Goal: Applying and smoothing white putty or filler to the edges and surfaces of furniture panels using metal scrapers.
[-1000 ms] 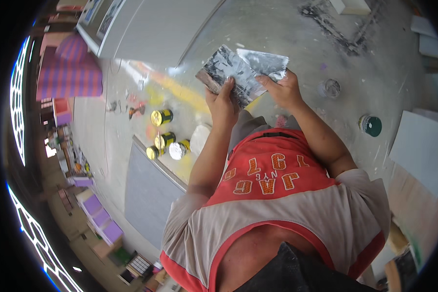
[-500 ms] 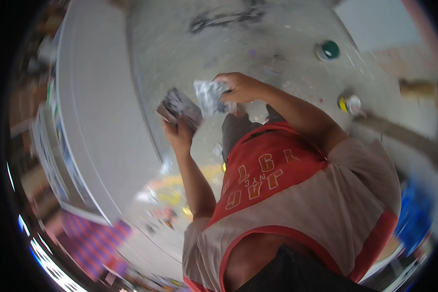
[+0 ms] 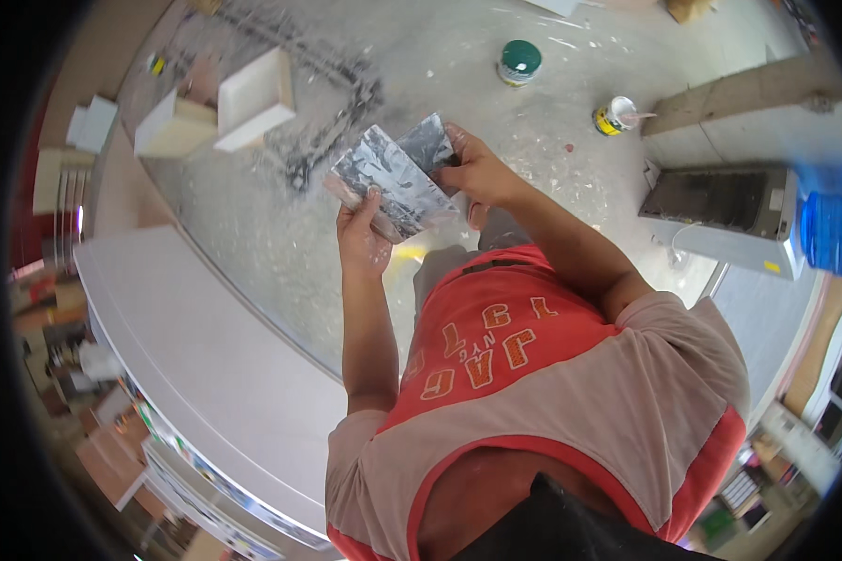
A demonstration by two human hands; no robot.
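Observation:
My left hand (image 3: pixel 363 245) grips a flat rectangular board (image 3: pixel 388 178) whose face is smeared with white paste over dark metal or paint. The thumb presses on its near edge. In my right hand (image 3: pixel 482 170) is a thin, flat putty scraper (image 3: pixel 425 140), also streaked with white and grey. The scraper lies close against the board's far right edge, partly behind it; whether they touch I cannot tell. Both things are held in front of my waist, above the spattered floor.
A long white panel (image 3: pixel 206 355) lies at my left. Ahead stand a green-lidded can (image 3: pixel 519 62) and an open yellow-labelled can (image 3: pixel 612 118). White drawer-like boxes (image 3: pixel 255 98) sit far left. At right are a grey appliance (image 3: pixel 720 220) and a blue water jug (image 3: pixel 834 234).
My view has turned, so the panel and cans sit elsewhere in the picture. The hands have come closer, bringing scraper and board together, and the board's smeared face now shows more fully.

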